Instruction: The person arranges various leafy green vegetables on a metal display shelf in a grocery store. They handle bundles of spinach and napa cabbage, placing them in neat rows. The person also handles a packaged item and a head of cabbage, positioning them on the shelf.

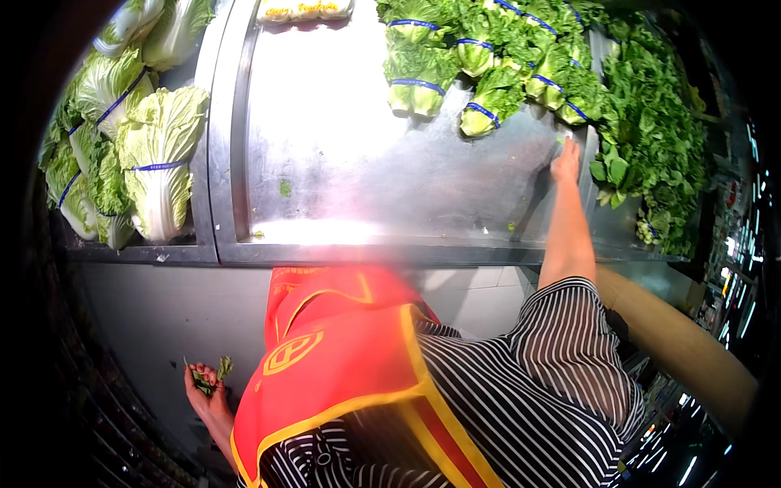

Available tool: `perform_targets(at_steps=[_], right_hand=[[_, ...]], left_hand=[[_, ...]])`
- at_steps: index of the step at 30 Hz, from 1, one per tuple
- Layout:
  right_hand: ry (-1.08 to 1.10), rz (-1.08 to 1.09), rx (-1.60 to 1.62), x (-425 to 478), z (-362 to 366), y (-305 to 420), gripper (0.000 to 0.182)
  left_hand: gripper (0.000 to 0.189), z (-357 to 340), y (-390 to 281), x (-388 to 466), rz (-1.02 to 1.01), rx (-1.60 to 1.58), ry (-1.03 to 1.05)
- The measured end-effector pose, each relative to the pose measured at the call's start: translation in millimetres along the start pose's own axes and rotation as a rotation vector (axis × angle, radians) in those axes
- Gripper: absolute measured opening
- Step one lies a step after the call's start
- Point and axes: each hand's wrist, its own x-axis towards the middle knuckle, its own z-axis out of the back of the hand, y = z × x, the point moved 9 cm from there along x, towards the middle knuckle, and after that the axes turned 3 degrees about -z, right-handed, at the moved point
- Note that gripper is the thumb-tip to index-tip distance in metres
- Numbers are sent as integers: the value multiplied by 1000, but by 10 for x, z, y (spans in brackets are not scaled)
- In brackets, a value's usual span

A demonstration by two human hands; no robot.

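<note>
My left hand (208, 385) is down beside my body at the lower left, its fingers closed around some loose green leaves (206, 379). At the far right of the bare metal display tray (390, 189), my right hand (567, 161) reaches out with fingers extended. A small green leaf scrap (560, 140) lies by its fingertips. Just beyond that hand are heads of lettuce (549, 82) tied with blue bands. One banded lettuce head (485, 110) lies slightly in front of the others.
Banded napa cabbages (160, 165) fill the left section, past a metal divider (223, 122). Loose leafy greens (653, 122) are heaped at the right. A wrapped vegetable package (305, 11) bearing writing sits at the back. Scraps (285, 188) dot the tray. My red apron (341, 341) meets the front edge (390, 255).
</note>
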Motion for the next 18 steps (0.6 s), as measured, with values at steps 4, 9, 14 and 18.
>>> perform_targets(at_steps=[4,9,14,18], right_hand=[[114,69,-140,130,-149,93,54],[-5,73,-96,-28,-127,-92,20],[679,-15,466,-1048,-508,-50,12],[250,118,478,-1348,-316,-266,21]], left_hand=[[16,-466,-205,-158,-74,10,56],[15,-1003,-184,-152,-66,43,122],[16,-1457,-30,-53,20,88,188],[16,-1840,14,93,76,146,263]])
